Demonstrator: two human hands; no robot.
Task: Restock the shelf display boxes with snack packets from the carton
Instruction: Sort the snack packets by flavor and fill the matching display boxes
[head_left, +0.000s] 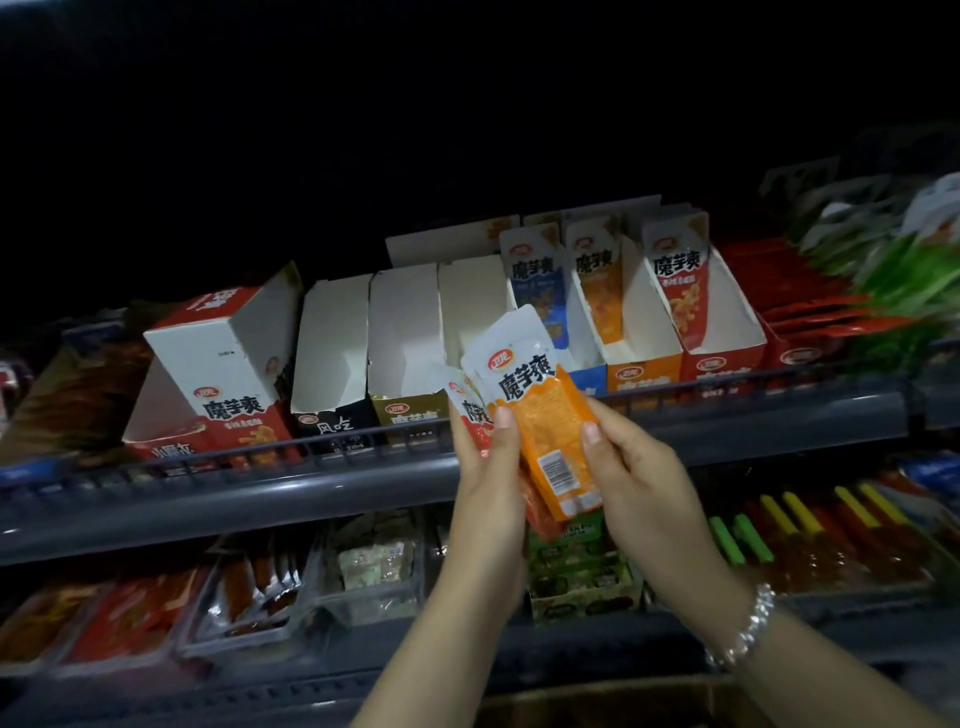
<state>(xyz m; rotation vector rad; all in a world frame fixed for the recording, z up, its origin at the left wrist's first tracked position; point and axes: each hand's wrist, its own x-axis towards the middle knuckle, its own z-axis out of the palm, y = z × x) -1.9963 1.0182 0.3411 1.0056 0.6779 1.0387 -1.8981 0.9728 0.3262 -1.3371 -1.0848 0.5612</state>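
An orange snack packet (545, 410) with a white top is held up in front of the shelf, pinched between my left hand (491, 483) and my right hand (639, 483). My left hand also holds a red packet (470, 410) behind the orange one. Above them a row of display boxes stands on the shelf: a blue box (589, 376), an orange box (644, 371) and a red box (724, 358) each show a packet upright at the back. A black box (332, 421) and a gold box (410, 413) look empty inside.
A tilted red-and-white box (218, 364) leans at the left of the row. The grey shelf rail (311, 483) runs in front of the boxes. Red and green packets (841, 291) lie to the right. The lower shelf (363, 571) holds trays of snacks. A brown carton edge (597, 701) shows at the bottom.
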